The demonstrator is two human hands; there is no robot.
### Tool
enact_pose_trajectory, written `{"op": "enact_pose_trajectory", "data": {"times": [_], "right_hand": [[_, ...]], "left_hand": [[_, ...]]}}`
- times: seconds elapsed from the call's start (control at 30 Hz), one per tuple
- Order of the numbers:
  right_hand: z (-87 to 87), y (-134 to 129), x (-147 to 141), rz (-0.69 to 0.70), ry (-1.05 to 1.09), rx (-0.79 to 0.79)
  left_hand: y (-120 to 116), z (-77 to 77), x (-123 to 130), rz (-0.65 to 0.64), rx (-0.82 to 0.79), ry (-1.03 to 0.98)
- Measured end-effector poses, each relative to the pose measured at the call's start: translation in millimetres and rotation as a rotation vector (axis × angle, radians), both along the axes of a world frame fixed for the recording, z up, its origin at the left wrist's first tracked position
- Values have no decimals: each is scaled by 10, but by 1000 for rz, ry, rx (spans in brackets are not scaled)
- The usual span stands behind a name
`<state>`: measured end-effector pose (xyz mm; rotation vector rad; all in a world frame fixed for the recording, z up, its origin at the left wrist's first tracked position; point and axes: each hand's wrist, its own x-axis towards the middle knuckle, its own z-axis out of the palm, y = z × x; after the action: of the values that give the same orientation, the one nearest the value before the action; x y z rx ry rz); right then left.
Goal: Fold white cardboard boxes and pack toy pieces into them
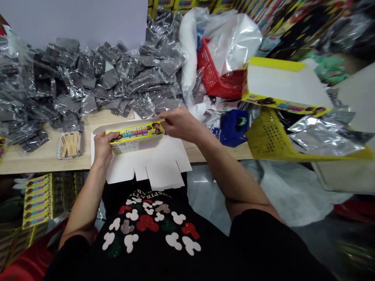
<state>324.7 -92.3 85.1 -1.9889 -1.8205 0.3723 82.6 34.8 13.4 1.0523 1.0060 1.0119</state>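
A small yellow printed box [137, 137] is held above an unfolded white cardboard sheet [164, 171] at the table's front edge. My left hand [103, 146] grips the box's left end, thumb on its top face. At the box's right end, my right hand [178, 123] has its fingers pinched together at the corner; whether they hold the box's flap or the sheet's raised rear edge is too small to tell.
Clear bags of dark grey pieces [117, 78] are heaped along the back. A tray of wooden sticks [69, 145] stands left. To the right are a red basket [213, 74], a blue container [234, 128], a yellow basket [269, 136] and an open yellow-edged box [287, 84].
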Motion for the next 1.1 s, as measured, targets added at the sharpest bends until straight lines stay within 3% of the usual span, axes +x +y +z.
{"op": "enact_pose_trajectory", "data": {"times": [0.1, 0.2, 0.37, 0.43, 0.5, 0.7, 0.77, 0.87, 0.93, 1.0, 1.1], "right_hand": [[-200, -192, -38, 57, 7, 84], [-388, -278, -21, 94, 31, 155], [-481, -227, -25, 68, 71, 166], [-467, -200, -68, 62, 78, 168], [-449, -180, -121, 57, 70, 166], [-418, -133, -197, 71, 67, 181], [-409, -122, -186, 91, 77, 167], [-415, -115, -159, 145, 63, 154], [-453, -111, -122, 202, 49, 168], [-533, -104, -55, 270, 31, 212], [-717, -69, 93, 378, -7, 306]], "left_hand": [[26, -59, -59, -39, 70, -19], [111, -3, -269, -93, 273, 0], [342, 439, -623, -271, 774, 621], [422, 581, -632, -335, 803, 757], [488, 628, -594, -388, 757, 790], [623, 445, -628, -372, 757, 903], [596, 373, -644, -421, 743, 772], [452, 237, -577, -516, 565, 384], [338, 121, -506, -514, 454, 173], [265, 17, -466, -444, 445, 108], [264, -2, -506, -421, 529, 228]]}}
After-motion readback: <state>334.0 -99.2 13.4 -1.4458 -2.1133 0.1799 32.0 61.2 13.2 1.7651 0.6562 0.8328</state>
